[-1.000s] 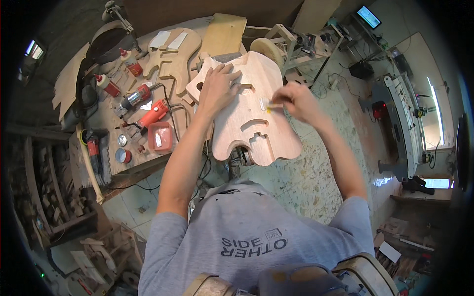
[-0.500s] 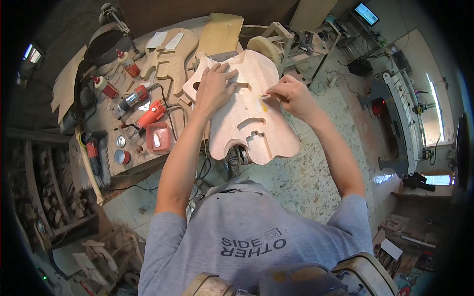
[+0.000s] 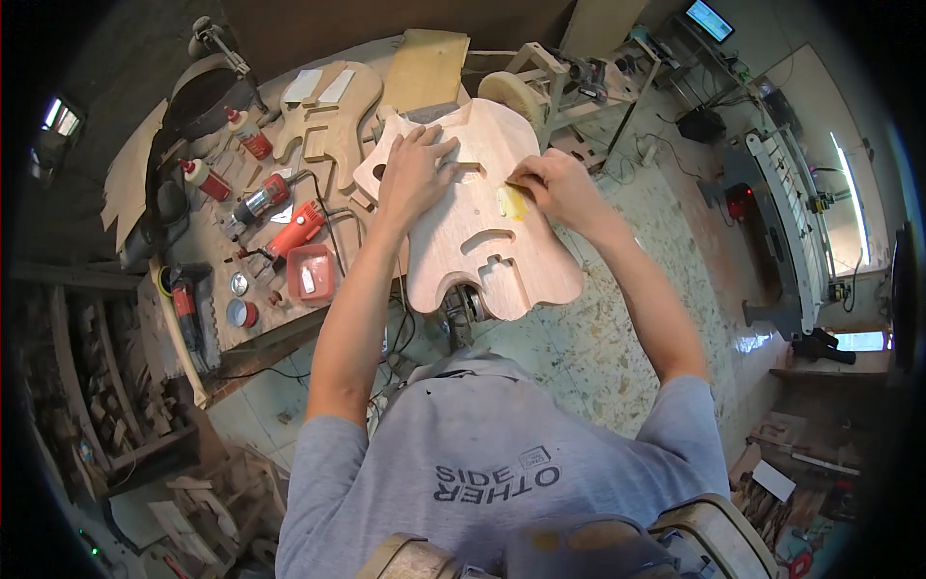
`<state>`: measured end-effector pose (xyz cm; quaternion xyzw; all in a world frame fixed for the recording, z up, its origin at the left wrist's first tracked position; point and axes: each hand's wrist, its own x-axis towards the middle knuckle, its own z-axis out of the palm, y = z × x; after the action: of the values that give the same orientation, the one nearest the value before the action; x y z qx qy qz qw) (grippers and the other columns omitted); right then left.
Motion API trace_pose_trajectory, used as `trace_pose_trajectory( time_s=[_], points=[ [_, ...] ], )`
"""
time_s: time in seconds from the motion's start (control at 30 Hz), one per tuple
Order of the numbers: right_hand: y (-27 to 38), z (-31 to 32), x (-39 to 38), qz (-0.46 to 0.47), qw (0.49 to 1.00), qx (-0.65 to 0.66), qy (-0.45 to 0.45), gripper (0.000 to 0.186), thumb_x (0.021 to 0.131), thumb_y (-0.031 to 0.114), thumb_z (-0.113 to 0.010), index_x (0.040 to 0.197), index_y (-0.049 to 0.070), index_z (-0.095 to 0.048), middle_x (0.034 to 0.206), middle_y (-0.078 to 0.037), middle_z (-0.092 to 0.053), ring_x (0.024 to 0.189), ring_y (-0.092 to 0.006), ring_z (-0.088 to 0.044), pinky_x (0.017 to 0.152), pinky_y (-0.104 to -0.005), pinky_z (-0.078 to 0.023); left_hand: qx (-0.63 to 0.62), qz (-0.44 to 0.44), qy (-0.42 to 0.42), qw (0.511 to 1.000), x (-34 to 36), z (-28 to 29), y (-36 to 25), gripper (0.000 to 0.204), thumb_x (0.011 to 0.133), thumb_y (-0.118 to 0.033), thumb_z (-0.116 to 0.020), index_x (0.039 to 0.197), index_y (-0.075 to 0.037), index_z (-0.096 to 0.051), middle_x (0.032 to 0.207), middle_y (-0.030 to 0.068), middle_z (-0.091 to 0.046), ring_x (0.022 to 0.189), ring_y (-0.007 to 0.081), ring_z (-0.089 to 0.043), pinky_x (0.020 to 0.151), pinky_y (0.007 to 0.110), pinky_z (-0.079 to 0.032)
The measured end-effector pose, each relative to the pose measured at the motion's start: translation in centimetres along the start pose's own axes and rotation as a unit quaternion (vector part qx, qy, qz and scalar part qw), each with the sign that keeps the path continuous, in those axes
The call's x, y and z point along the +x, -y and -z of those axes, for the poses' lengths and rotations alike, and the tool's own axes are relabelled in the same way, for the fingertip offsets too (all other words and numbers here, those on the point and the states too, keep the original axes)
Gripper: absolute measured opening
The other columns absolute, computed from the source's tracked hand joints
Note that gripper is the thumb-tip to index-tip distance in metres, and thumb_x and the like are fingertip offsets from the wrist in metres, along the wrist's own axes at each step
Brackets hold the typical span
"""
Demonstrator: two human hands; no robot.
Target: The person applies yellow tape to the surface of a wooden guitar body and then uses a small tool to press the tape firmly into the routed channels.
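Guitar body (image 3: 482,227): bare wood, lying flat beneath both hands, near frame centre.
Left hand (image 3: 415,174): fingers spread wide, palm pressed on body's 10 o'clock part.
Right hand (image 3: 555,188): pinched narrow at 2 o'clock, yellow smear (image 3: 511,203) just beside fingertips.
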<state>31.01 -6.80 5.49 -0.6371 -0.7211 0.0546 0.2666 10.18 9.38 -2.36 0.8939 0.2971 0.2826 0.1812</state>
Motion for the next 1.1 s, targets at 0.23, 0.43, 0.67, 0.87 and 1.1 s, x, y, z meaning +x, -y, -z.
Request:
trace_pose_trajectory(
  time_s=[0.23,0.43,0.67,0.87,1.1],
  points=[
    [2.1,0.2,-2.6,-0.066,0.995,0.036,0.067,0.008,0.09,0.009,-0.074,0.094,0.005,-0.079,0.084,-0.016,-0.073,0.09,-0.0353,-0.069,0.083,-0.0448,-0.056,0.009,-0.001,-0.002,1.0,-0.2,0.3,-0.2,0.041,0.092,-0.022,-0.076,0.132,-0.013,-0.078,0.15,0.0176,-0.064,0.144,0.0364,-0.054,0.125,0.057,-0.036],
    [-0.5,-0.6,1.6,-0.04,0.998,0.038,0.034,0.008,0.089,0.01,-0.075,0.094,0.006,-0.079,0.087,-0.016,-0.073,0.091,-0.0345,-0.07,0.082,-0.0445,-0.056,0.005,-0.009,-0.007,1.0,0.0,0.2,-0.4,0.04,0.091,-0.022,-0.076,0.129,-0.013,-0.078,0.148,0.0186,-0.065,0.143,0.0367,-0.055,0.125,0.057,-0.036],
    [0.7,0.5,-1.1,0.027,0.989,0.052,0.136,0.011,0.088,0.004,-0.078,0.098,0.007,-0.079,0.085,-0.011,-0.073,0.09,-0.0275,-0.069,0.078,-0.0383,-0.056,-0.001,-0.004,-0.007,1.0,-0.1,0.4,-0.2,0.037,0.092,-0.02,-0.074,0.128,-0.013,-0.079,0.146,0.0188,-0.066,0.142,0.0379,-0.055,0.126,0.057,-0.035],
    [-0.1,-0.7,-1.5,0.081,0.997,-0.018,0.008,0.011,0.088,0.007,-0.077,0.099,0.009,-0.079,0.088,-0.008,-0.075,0.086,-0.0288,-0.067,0.078,-0.0393,-0.057,-0.005,-0.003,-0.009,1.0,-0.1,0.2,-0.3,0.038,0.092,-0.02,-0.075,0.129,-0.014,-0.078,0.148,0.0192,-0.065,0.143,0.0381,-0.055,0.127,0.057,-0.034],
    [1.4,-0.5,-5.7,0.071,0.997,-0.024,0.024,0.014,0.086,0.012,-0.079,0.1,0.011,-0.079,0.088,-0.009,-0.073,0.084,-0.0284,-0.067,0.077,-0.0408,-0.057,-0.003,0.001,-0.013,1.0,-0.2,0.0,-0.2,0.038,0.092,-0.02,-0.074,0.128,-0.013,-0.079,0.149,0.0186,-0.065,0.144,0.0381,-0.054,0.127,0.057,-0.034]
  ],
)
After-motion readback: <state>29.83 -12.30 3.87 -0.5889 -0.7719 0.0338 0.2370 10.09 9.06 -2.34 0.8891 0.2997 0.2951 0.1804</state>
